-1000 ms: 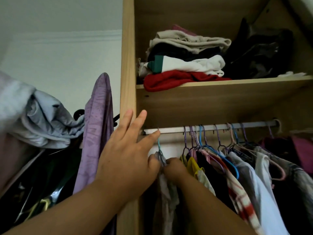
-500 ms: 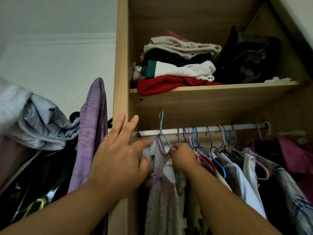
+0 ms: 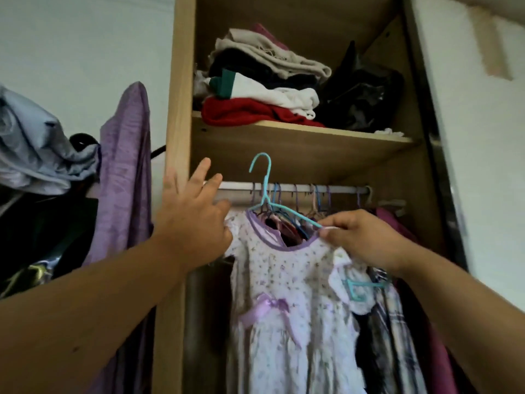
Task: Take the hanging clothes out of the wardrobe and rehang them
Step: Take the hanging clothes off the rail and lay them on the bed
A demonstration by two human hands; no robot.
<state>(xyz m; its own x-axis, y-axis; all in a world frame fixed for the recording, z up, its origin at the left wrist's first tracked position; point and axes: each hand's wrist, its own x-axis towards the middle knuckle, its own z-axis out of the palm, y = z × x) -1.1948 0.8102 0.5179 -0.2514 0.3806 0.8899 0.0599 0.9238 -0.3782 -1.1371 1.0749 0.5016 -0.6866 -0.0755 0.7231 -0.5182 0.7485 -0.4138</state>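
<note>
Noted: floral dress [image 3: 287, 280] on teal hanger [image 3: 265, 191], off the rail [image 3: 341, 189], hook raised just above and in front of the rail near its left end. Main hazard: tilting. Supported at one point only, on the hanger arm sloping down toward the rail's right end, so liable to swing or drop at the unsupported end, with the dress sliding off that shoulder. Second hazard: snagging. Hook close to the other hangers [image 3: 312, 200] crowded along the rail, skirt hanging below the rail against neighbouring garments; likely to catch and drag one off if drawn sideways rather than straight out. Third: knocking the hook on the shelf [image 3: 298, 132] directly above the rail if lifted higher. Right hand [image 3: 366, 240] below the rail's middle, thumb and forefinger closed in a pinch on the hanger arm at the dress neckline, remaining fingers curled beneath. Left hand [image 3: 193, 220] at the rail's left end, fingers straight and spread, tips reaching up toward the rail, gripping nothing; thumb near the dress sleeve, contact not possible to confirm. Both forearms raised and extended toward the rail.
</note>
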